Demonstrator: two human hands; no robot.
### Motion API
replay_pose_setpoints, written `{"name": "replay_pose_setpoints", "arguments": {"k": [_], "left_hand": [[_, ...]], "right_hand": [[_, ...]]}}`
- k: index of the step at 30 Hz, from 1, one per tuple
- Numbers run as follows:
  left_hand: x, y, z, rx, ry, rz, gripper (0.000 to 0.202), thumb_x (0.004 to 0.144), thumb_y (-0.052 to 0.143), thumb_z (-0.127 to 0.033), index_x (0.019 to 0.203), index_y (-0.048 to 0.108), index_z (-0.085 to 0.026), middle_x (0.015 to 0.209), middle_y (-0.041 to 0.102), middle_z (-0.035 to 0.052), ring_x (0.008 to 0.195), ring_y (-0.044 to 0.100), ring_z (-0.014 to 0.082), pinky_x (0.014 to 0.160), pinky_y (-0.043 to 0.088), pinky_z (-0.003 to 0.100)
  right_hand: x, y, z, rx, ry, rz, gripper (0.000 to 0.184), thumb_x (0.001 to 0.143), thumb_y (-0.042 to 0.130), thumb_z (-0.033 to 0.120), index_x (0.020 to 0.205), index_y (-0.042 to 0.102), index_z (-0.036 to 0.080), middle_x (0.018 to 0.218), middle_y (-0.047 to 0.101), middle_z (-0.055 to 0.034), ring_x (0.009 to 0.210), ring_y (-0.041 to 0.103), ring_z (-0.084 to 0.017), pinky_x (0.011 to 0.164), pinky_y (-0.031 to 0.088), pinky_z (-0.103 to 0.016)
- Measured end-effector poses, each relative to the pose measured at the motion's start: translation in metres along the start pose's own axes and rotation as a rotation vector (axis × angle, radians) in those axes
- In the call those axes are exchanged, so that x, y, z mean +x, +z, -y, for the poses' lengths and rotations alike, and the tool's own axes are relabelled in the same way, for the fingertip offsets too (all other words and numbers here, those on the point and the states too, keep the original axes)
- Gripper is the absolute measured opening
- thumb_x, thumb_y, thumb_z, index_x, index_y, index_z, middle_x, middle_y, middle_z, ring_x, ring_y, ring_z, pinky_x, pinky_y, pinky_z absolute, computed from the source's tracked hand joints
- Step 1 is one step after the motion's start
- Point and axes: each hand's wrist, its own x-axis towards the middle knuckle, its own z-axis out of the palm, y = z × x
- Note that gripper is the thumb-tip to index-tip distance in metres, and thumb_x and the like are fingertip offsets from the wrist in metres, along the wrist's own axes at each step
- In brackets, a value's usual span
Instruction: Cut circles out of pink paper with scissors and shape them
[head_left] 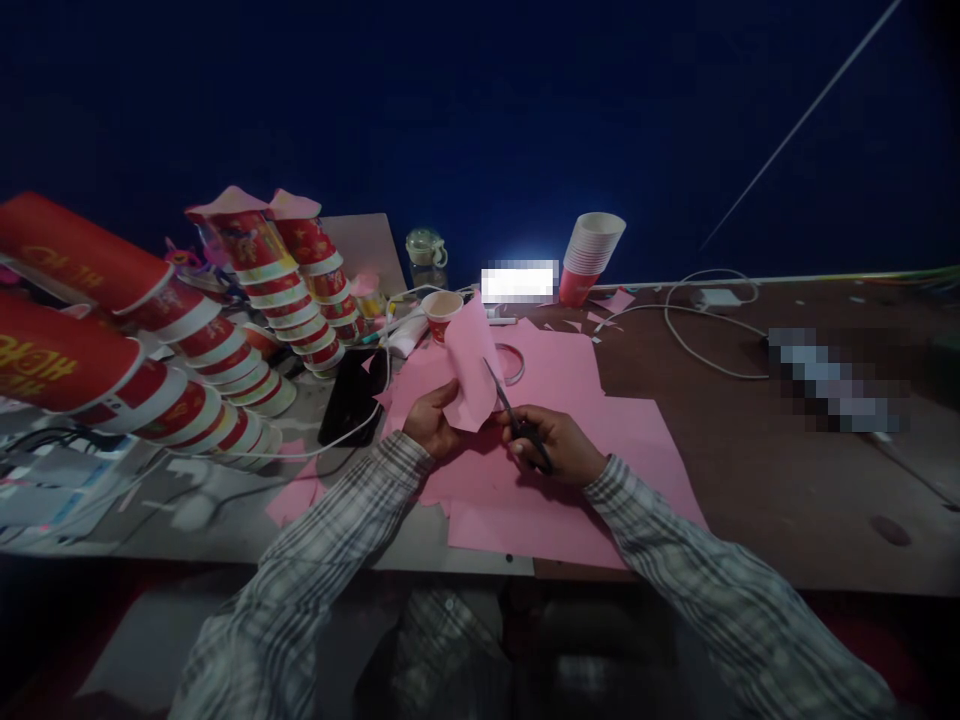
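My left hand (433, 420) grips a curled piece of pink paper (471, 365) by its lower left edge, holding it up above the table. In my right hand (559, 445) is a pair of scissors (531, 440) with dark handles, the fingers wrapped round the loops. The blades point up and to the left, against the right side of the paper; whether they are parted I cannot tell. Under both hands lie large pink sheets (645, 470). Just behind the raised paper are a roll of tape (511, 364) and a paper cup (441, 308).
Tall stacks of red and white paper cups (289, 300) stand and lean at the left. A black phone (352, 395) lies there with a white cable across it. Behind are a lidded jar (427, 255), a bright light (517, 282) and another cup stack (589, 258). Cables (671, 320) run across the right.
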Motion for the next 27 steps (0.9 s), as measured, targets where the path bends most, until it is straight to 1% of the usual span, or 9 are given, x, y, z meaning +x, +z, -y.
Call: {"name": "replay_pose_setpoints", "arguments": {"k": [7, 12, 17, 19, 21, 23, 24, 27], "left_hand": [[0.0065, -0.0077, -0.0008, -0.030, 0.001, 0.021, 0.038, 0.094, 0.043, -0.028, 0.114, 0.060, -0.001, 0.090, 0.073, 0.0168, 0.087, 0.071, 0.0279, 0.089, 0.055, 0.047], [0.0075, -0.0087, -0.0008, -0.058, -0.008, 0.024, 0.038, 0.093, 0.044, -0.028, 0.116, 0.060, -0.002, 0.093, 0.073, 0.0170, 0.087, 0.071, 0.0290, 0.088, 0.054, 0.049], [0.0053, -0.0054, -0.0006, -0.052, 0.012, 0.000, 0.038, 0.093, 0.044, -0.027, 0.115, 0.060, 0.000, 0.092, 0.073, 0.0176, 0.087, 0.071, 0.0276, 0.087, 0.055, 0.044], [0.0042, -0.0049, -0.0006, -0.048, 0.004, -0.001, 0.039, 0.093, 0.044, -0.029, 0.116, 0.059, -0.001, 0.093, 0.073, 0.0177, 0.089, 0.071, 0.0281, 0.088, 0.054, 0.045], [0.0031, -0.0049, -0.0002, -0.033, 0.007, 0.011, 0.040, 0.093, 0.045, -0.032, 0.118, 0.059, -0.003, 0.094, 0.073, 0.0171, 0.092, 0.070, 0.0300, 0.089, 0.053, 0.051], [0.0021, -0.0049, 0.0006, -0.016, 0.073, 0.025, 0.038, 0.091, 0.050, -0.033, 0.116, 0.060, -0.007, 0.093, 0.073, 0.0148, 0.092, 0.070, 0.0301, 0.089, 0.053, 0.053], [0.0018, -0.0049, 0.0010, -0.013, 0.133, 0.019, 0.034, 0.089, 0.053, -0.032, 0.113, 0.061, -0.010, 0.091, 0.073, 0.0125, 0.090, 0.070, 0.0282, 0.089, 0.053, 0.051], [0.0010, -0.0038, 0.0022, 0.001, 0.335, -0.036, 0.017, 0.084, 0.063, -0.023, 0.099, 0.064, -0.014, 0.080, 0.073, 0.0043, 0.078, 0.069, 0.0187, 0.088, 0.055, 0.039]], "right_hand": [[0.0008, 0.0009, 0.0010, -0.026, -0.017, -0.014, 0.042, 0.073, 0.070, 0.044, 0.104, 0.064, 0.016, 0.078, 0.057, -0.0014, 0.054, 0.050, -0.009, 0.049, 0.045, -0.023], [0.0013, 0.0015, 0.0014, -0.017, -0.022, -0.017, 0.041, 0.073, 0.071, 0.043, 0.103, 0.065, 0.016, 0.076, 0.056, -0.0008, 0.052, 0.049, -0.008, 0.048, 0.043, -0.023], [0.0011, 0.0025, 0.0057, -0.037, -0.036, -0.018, 0.040, 0.072, 0.071, 0.042, 0.102, 0.066, 0.016, 0.074, 0.057, -0.0007, 0.052, 0.049, -0.008, 0.047, 0.043, -0.022], [0.0012, 0.0025, 0.0062, -0.033, -0.041, -0.024, 0.039, 0.073, 0.070, 0.040, 0.102, 0.066, 0.016, 0.074, 0.057, -0.0004, 0.052, 0.049, -0.008, 0.047, 0.043, -0.022], [0.0014, 0.0023, 0.0055, -0.011, -0.046, -0.031, 0.037, 0.073, 0.070, 0.039, 0.102, 0.065, 0.016, 0.074, 0.057, 0.0001, 0.052, 0.050, -0.008, 0.047, 0.043, -0.022], [0.0016, 0.0024, 0.0042, 0.018, -0.043, -0.051, 0.038, 0.072, 0.070, 0.039, 0.101, 0.064, 0.017, 0.075, 0.057, 0.0003, 0.052, 0.050, -0.008, 0.047, 0.043, -0.022], [0.0016, 0.0026, 0.0037, 0.029, -0.037, -0.065, 0.038, 0.071, 0.071, 0.040, 0.101, 0.063, 0.017, 0.075, 0.057, 0.0002, 0.052, 0.050, -0.008, 0.048, 0.044, -0.022], [0.0019, 0.0035, 0.0029, 0.034, -0.008, -0.097, 0.042, 0.068, 0.074, 0.040, 0.099, 0.061, 0.016, 0.075, 0.058, -0.0001, 0.052, 0.049, -0.008, 0.049, 0.045, -0.023]]}}
